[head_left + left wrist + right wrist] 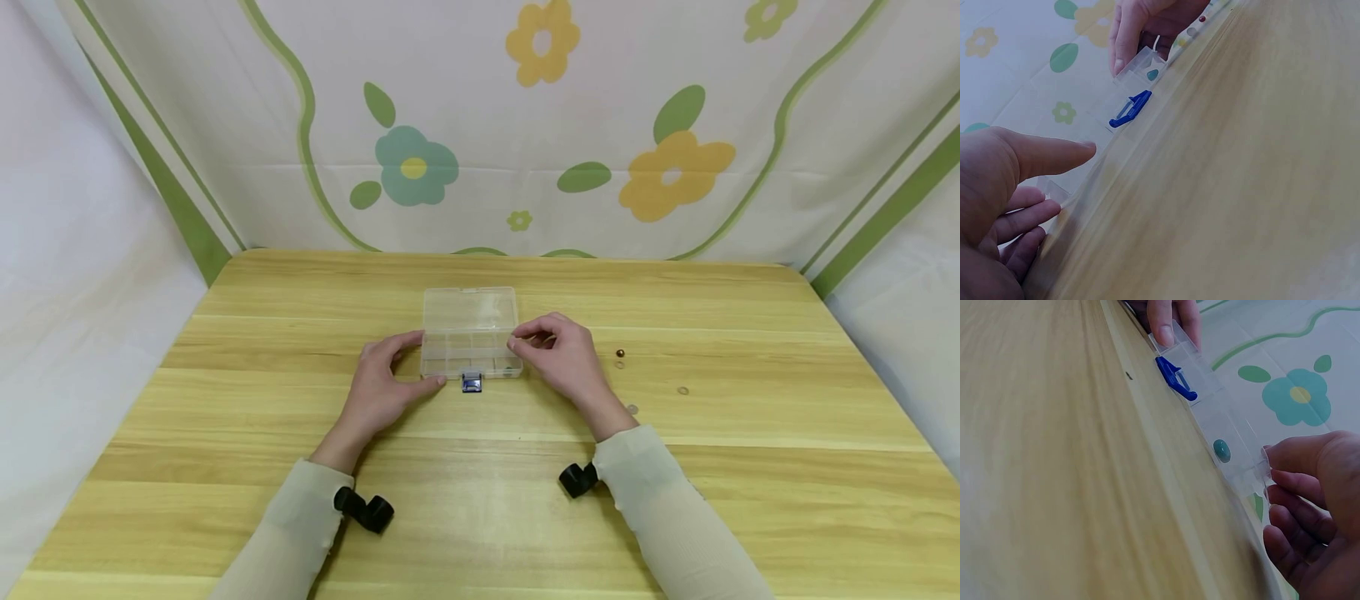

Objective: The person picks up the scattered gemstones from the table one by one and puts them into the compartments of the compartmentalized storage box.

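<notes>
A clear plastic compartment box [471, 343] lies with its lid [470, 308] raised at the back and its blue latch [472, 382] hanging at the front. My left hand [378, 387] holds the left end, thumb by the front corner and fingers along the side. At the other end, my right hand [564, 354] pinches the right wall between thumb and fingertips; its remaining fingers curl outside the box. A glossy green bead [1222, 450] sits in the front right compartment. Anything small between the right fingertips is hidden.
To the right of my right hand, a brown bead [620, 353] lies by a small ring [619, 365]. Another ring [682, 390] lies farther right, and a small pale disc [632, 409] is beside the right wrist. A flowered cloth [495, 183] hangs behind the table.
</notes>
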A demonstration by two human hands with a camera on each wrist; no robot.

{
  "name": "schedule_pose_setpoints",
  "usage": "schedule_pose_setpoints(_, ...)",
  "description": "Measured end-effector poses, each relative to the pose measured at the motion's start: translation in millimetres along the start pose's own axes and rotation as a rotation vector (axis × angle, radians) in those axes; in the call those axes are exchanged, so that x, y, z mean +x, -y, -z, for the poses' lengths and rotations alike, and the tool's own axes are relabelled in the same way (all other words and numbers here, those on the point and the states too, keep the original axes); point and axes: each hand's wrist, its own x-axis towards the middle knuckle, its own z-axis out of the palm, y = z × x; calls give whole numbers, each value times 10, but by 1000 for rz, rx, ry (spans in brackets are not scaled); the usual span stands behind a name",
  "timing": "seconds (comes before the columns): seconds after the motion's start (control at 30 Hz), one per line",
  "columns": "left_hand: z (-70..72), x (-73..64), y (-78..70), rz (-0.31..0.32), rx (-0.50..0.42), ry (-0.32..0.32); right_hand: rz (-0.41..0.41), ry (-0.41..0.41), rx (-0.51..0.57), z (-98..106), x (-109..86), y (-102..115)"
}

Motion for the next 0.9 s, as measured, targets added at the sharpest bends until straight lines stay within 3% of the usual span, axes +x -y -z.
schedule_pose_setpoints(0.57,-6,7,-1,6,5,1,3,-8,-6,9,-9,17)
schedule_pose_setpoints(0.9,1,-7,-7,5,3,6,17,-68,-23,293,-20,-44)
